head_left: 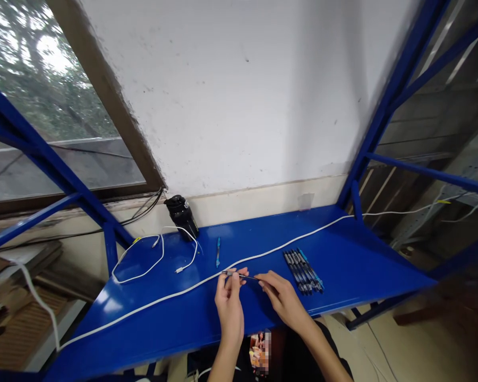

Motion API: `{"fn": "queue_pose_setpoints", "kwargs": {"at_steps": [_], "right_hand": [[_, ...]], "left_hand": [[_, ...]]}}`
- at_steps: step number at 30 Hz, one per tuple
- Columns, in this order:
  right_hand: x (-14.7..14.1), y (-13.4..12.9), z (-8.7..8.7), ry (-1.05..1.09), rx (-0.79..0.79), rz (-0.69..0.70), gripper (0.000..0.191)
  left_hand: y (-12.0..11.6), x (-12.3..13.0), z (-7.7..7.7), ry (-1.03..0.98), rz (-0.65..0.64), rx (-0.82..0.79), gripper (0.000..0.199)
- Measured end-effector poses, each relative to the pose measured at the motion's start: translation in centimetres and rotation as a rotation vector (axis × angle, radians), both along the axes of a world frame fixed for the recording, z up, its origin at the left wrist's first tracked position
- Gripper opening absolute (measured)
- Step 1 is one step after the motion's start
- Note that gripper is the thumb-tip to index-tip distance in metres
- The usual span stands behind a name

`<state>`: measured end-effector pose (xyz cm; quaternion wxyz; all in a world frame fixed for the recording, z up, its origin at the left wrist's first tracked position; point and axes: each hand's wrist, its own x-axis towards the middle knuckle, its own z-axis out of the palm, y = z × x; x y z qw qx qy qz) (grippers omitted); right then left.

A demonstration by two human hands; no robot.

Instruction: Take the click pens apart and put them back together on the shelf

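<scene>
Left hand (230,305), fingers (233,281) clamped on a slim dark pen (249,276), middle partly hidden; right hand (282,300), fingers together at its tip.

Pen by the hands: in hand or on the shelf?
In hand: the left hand pinches the pen above the blue steel shelf; the right hand reaches its other end.

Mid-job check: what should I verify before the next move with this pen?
Pen held by left hand: ok.
Right hand touching the pen: cannot tell.
Pen row apart from the right hand: ok.
White cable clear of the left hand: cannot tell, it passes right behind the fingers.
Blue pen apart from both hands: ok.
</scene>
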<state>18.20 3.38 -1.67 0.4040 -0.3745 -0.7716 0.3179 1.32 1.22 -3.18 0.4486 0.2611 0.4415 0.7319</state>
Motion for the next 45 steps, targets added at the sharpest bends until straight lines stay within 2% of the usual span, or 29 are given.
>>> {"fn": "queue_pose_setpoints", "kwargs": {"at_steps": [6,16,24,31,34,38,45], "right_hand": [[0.0,0.0,-0.7,-0.009,0.012,-0.020,0.034],[0.0,-0.1,-0.1,-0.018,-0.006,-0.020,0.032],[-0.1,-0.2,0.4,-0.003,-0.029,-0.003,0.031],[-0.1,0.0,-0.3,0.036,-0.030,-0.045,0.031],[-0.1,0.0,-0.6,0.032,-0.036,-0.050,0.033],[-0.2,-0.1,-0.5,0.021,-0.056,-0.073,0.032],[-0.1,-0.2,-0.6,0.033,-0.104,-0.058,0.021]], "left_hand": [[0.0,-0.1,0.3,-0.071,0.094,0.009,0.053],[0.0,-0.2,0.2,-0.067,0.097,0.023,0.050],[0.1,0.1,0.2,-0.027,-0.061,-0.029,0.049],[-0.1,-0.1,0.2,-0.121,0.087,0.038,0.050],[0.0,-0.2,0.2,-0.112,0.095,0.034,0.050],[0.0,0.0,0.0,-0.039,0.003,0.003,0.050],[-0.4,0.0,0.4,0.181,-0.215,-0.042,0.038]]}}
